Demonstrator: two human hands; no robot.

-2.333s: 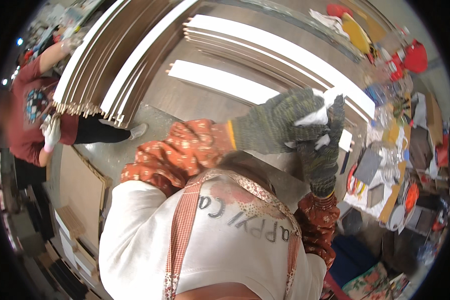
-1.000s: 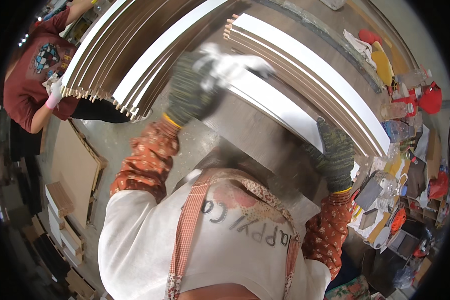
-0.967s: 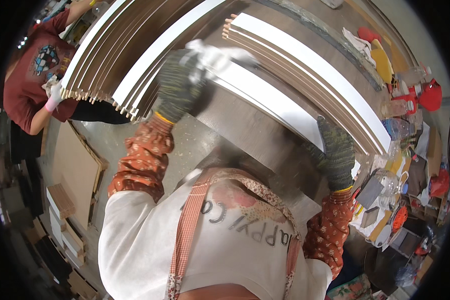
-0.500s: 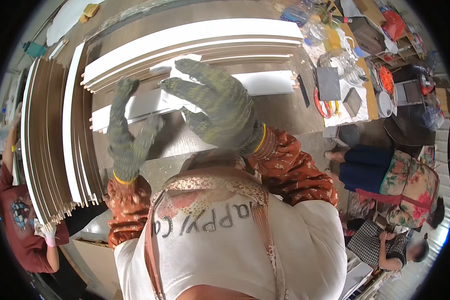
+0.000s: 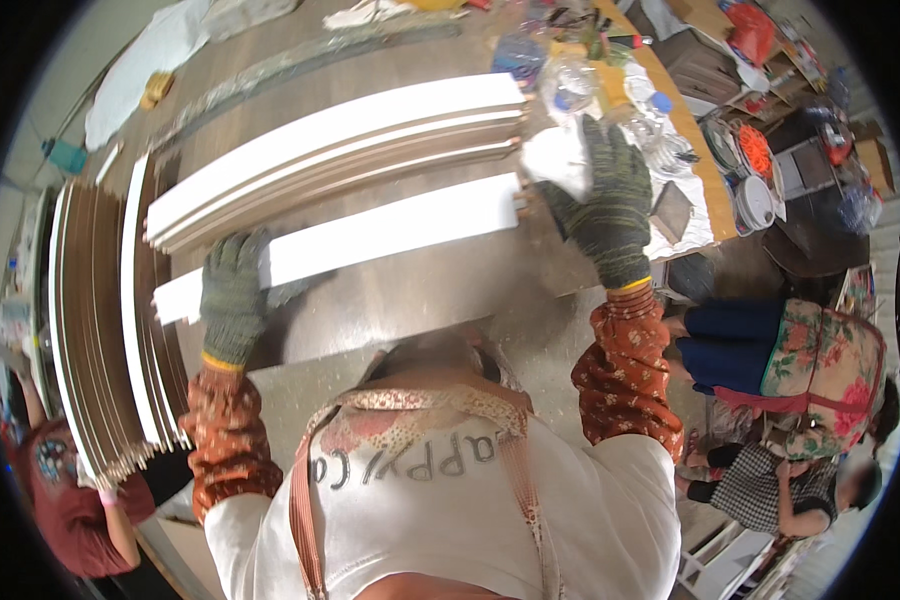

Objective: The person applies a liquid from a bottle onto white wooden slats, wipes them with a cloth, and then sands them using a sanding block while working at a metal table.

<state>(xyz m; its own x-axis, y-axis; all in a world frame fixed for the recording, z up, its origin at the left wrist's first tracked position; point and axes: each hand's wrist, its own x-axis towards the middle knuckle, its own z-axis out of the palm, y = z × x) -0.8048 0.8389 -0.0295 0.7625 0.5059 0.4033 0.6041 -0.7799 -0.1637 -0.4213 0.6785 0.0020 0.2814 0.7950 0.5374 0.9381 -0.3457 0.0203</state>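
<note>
My left hand (image 5: 235,300), in a dark green knitted glove, grips a long white slat (image 5: 400,225) near its left end. Its fingers reach over the slat, and the thumb lies along the near edge. Past the slat's right end, my right hand (image 5: 610,205), gloved the same way, holds a crumpled white cloth (image 5: 560,160) between thumb and fingers. The cloth is apart from the slat. Just beyond lies a stack of similar white slats (image 5: 340,150) with brown layers between them.
More slats (image 5: 100,330) stand stacked at the left, beside a co-worker in dark red (image 5: 80,500). A cluttered board (image 5: 715,205) with plastic bags and tools borders the table's right side. Two other people (image 5: 820,370) are at the right. A long grey strip (image 5: 300,70) lies at the back.
My right hand has swept rightward with the cloth, off the slat and past its end. My left hand, raised and spread before, has come down onto the slat. The view has shifted somewhat.
</note>
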